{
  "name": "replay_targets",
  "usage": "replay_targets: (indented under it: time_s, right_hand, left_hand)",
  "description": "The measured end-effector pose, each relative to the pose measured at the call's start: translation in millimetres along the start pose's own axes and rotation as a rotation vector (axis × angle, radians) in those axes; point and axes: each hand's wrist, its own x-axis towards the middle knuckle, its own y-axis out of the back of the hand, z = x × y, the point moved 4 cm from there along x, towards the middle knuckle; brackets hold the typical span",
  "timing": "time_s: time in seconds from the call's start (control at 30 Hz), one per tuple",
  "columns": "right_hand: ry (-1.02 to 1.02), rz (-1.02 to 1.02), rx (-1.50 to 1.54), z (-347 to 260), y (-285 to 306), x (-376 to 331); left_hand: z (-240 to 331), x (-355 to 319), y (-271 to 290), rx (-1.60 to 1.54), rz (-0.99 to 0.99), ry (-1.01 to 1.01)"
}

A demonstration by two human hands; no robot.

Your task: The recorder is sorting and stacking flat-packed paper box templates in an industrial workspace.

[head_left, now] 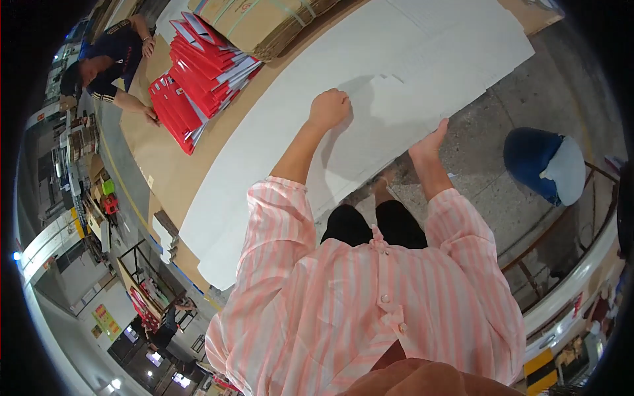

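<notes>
A large white cardboard sheet (264, 171) lies across the table before me, its near edge reaching out over the floor. My left hand (330, 109) is closed on top of the sheet, knuckles up; the inside of the fist is hidden. At the near edge, my right hand (429, 142) grips the sheet, thumb by the rim and the other fingers out of sight. Beyond my left hand is a stack of red and white folded pieces (205, 72), fanned out on brown cardboard (155, 142).
A strapped bundle of brown cardboard (254, 26) sits at the table's far side. Across the table, a person (109, 66) in dark clothes has a hand at the red stack. To my right on the floor stands a blue drum-like container (528, 158) with something pale over its side.
</notes>
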Motion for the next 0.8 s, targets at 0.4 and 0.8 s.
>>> replay_targets:
  time_s: [0.4,0.8]
  right_hand:
    - [0.033,0.066,-0.185,13.5,30.8,-7.8]
    - [0.062,0.100,-0.203,25.1,46.8,-25.6]
  left_hand:
    - [-42.7,-11.9,-3.9,-0.134,-0.064,0.064]
    - [-73.7,-37.1,5.6,-0.282,0.043,-0.131]
